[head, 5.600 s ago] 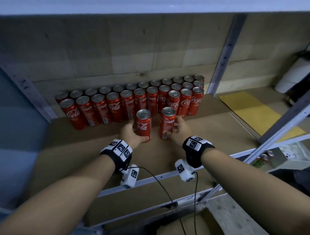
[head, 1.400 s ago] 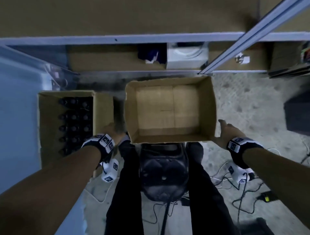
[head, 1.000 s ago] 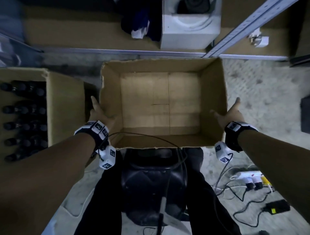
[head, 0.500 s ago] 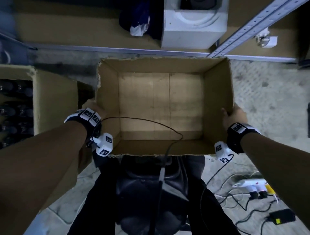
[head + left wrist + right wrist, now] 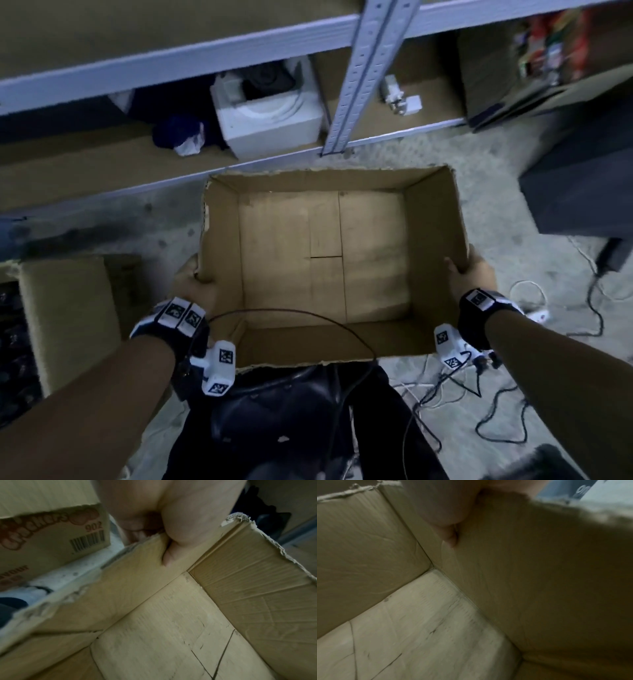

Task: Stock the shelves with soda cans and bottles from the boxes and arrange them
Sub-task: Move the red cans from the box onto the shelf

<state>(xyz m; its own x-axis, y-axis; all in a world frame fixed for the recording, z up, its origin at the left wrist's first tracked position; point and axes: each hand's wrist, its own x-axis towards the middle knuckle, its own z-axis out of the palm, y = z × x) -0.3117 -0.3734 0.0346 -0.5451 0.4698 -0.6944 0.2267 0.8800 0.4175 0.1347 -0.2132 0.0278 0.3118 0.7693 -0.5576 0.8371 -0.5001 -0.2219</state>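
An empty brown cardboard box (image 5: pixel 435 240) with torn top edges hangs in front of me, held by both hands. My left hand (image 5: pixel 191 284) grips its left wall, thumb inside, as the left wrist view shows (image 5: pixel 171 555). My right hand (image 5: pixel 469 270) grips the right wall (image 5: pixel 539 574), thumb pressed on the inner face. At the far left stands a second cardboard box (image 5: pixel 68 322) with several dark bottles (image 5: pixel 13 342) inside. No cans are in view.
A grey metal shelf rail (image 5: pixel 205 54) and upright post (image 5: pixel 359 75) cross the top. A white foam block (image 5: pixel 270 113) and dark cloth (image 5: pixel 178 133) sit on the lowest shelf. Cables and a power strip (image 5: pixel 534 313) lie on the concrete floor at right. A dark block (image 5: pixel 579 195) stands at far right.
Since the cans were set on the shelf, I looked down and took hold of the empty box. Over the last second it has risen and swung to the right, away from the bottle box.
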